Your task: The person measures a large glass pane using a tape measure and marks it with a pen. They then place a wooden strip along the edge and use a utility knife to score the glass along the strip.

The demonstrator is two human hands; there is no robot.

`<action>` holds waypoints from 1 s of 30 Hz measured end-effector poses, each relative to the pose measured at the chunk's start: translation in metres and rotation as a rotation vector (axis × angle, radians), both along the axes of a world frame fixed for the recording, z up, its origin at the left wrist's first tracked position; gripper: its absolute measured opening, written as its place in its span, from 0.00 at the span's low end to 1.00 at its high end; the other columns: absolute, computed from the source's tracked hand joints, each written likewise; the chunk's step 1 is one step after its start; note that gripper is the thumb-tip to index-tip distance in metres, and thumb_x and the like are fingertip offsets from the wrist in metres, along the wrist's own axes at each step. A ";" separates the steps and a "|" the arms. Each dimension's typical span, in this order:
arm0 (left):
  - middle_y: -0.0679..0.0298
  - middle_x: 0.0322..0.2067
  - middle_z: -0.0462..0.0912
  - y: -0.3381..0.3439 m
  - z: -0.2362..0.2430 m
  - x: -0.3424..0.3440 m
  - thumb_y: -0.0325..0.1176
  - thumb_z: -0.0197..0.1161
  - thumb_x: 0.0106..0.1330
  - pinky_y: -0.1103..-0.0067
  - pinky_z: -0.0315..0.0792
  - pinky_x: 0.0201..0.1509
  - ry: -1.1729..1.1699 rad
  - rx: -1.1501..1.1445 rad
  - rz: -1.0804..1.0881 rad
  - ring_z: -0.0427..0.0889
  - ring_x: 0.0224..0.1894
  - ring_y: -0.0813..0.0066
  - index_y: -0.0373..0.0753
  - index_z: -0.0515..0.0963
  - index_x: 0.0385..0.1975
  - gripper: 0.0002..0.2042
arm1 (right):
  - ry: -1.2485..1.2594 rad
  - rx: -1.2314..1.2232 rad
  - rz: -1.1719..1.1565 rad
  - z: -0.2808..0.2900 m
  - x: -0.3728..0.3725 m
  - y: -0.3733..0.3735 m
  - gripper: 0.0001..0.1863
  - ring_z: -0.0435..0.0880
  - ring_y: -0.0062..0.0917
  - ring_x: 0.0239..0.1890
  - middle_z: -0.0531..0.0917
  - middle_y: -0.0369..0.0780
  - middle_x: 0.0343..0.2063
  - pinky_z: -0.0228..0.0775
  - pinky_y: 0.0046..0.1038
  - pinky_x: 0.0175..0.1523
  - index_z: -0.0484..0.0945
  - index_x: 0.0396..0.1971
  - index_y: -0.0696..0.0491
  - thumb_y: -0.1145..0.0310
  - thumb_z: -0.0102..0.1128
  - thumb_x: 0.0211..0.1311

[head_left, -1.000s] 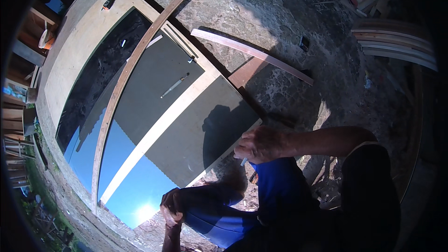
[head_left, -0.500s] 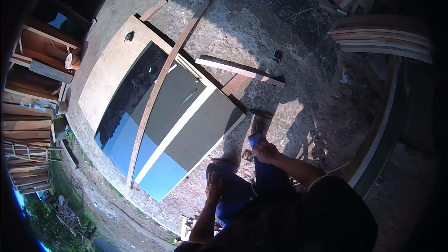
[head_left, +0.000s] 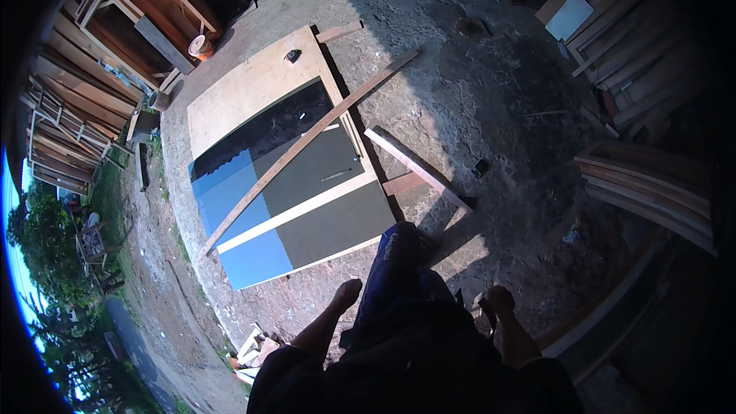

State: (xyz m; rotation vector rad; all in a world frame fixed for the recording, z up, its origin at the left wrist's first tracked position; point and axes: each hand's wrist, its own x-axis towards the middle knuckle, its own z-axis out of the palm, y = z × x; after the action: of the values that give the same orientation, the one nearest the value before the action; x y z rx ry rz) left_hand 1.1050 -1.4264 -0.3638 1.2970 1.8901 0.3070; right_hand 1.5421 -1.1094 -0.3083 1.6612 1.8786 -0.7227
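My left hand hangs beside my left leg, curled into a fist with nothing showing in it. My right hand is out to the right of my body, its fingers curled. A dark narrow shape shows beside it, too shadowed to make out. Ahead lies a large pale plywood panel with a dark, shiny sheet that reflects sky and roof. A long wooden strip crosses it diagonally, and a paler strip lies across the sheet. A slim pen-like tool rests on the sheet. Neither hand touches these.
A small dark tape-measure-like object sits on the plywood. A short wooden bar lies right of the panel, near a small black object. Stacked boards stand at right; wooden frames and an orange bucket at left.
Both hands have come off my knees, and I have risen from a bent posture. The right hand has swung outward to the right. The view has turned, so the panel appears shifted.
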 end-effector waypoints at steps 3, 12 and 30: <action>0.46 0.30 0.76 0.057 -0.012 0.012 0.27 0.50 0.66 0.56 0.73 0.41 -0.371 -0.022 0.507 0.79 0.38 0.42 0.36 0.71 0.27 0.06 | 0.020 0.081 0.059 -0.012 0.017 0.037 0.19 0.87 0.49 0.41 0.87 0.50 0.36 0.80 0.49 0.46 0.85 0.32 0.53 0.55 0.51 0.68; 0.55 0.26 0.73 0.203 -0.068 0.008 0.24 0.58 0.59 0.62 0.73 0.38 -0.232 -0.017 0.276 0.77 0.31 0.56 0.37 0.68 0.26 0.05 | 0.187 0.003 0.197 -0.013 -0.104 0.269 0.22 0.86 0.51 0.43 0.86 0.53 0.35 0.76 0.49 0.50 0.85 0.34 0.56 0.50 0.55 0.66; 0.56 0.44 0.85 0.599 0.058 -0.151 0.43 0.56 0.76 0.75 0.78 0.46 -0.851 0.400 1.517 0.85 0.43 0.71 0.31 0.72 0.64 0.25 | 0.003 -0.056 0.521 -0.013 -0.359 0.734 0.23 0.88 0.43 0.36 0.87 0.50 0.30 0.78 0.43 0.43 0.85 0.34 0.60 0.52 0.59 0.61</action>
State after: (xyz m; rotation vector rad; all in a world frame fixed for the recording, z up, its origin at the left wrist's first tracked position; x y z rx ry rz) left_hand 0.9535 -0.8269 -0.3059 -0.3810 1.6456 1.7113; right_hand 1.1836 -0.3751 -0.3215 1.0587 2.1408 -0.5480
